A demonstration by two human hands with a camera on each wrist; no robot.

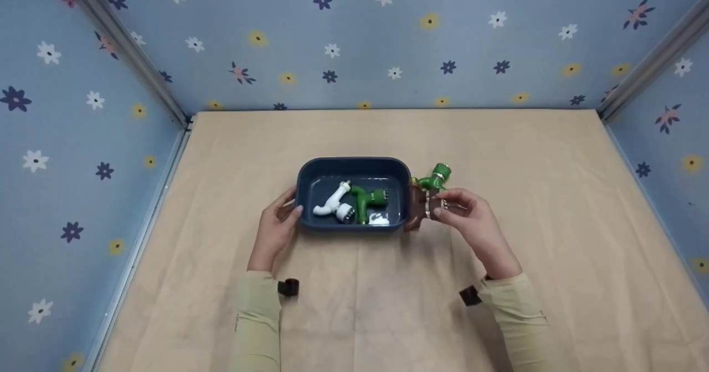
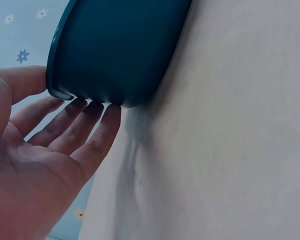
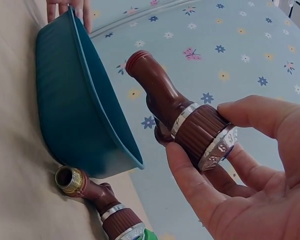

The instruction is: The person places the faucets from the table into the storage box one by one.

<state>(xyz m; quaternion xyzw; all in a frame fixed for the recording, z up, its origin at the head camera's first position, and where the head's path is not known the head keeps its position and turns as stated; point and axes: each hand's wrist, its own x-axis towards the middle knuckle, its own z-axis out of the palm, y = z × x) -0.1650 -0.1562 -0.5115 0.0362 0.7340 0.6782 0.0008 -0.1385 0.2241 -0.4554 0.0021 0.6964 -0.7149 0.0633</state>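
Note:
My left hand (image 1: 274, 225) holds the left end of a dark blue plastic basin (image 1: 354, 230), thumb at the rim and fingertips against the outer wall in the left wrist view. A white tap (image 1: 332, 203) and a green tap (image 1: 365, 199) lie inside it. Just past the basin's right end, my right hand (image 1: 476, 220) pinches a brown tap (image 3: 165, 95) by its ribbed knob, thumb and fingers around it, spout pointing away. Below that, a second brown tap (image 3: 100, 195) lies on the table against the basin. Another green tap (image 1: 435, 179) lies behind the right hand, partly covered.
Beige cloth covers the table (image 1: 354, 305). Blue flowered panels (image 1: 354, 40) stand at the back and on both sides, joined by metal corner posts. Dark straps (image 1: 288, 288) show near both sleeves.

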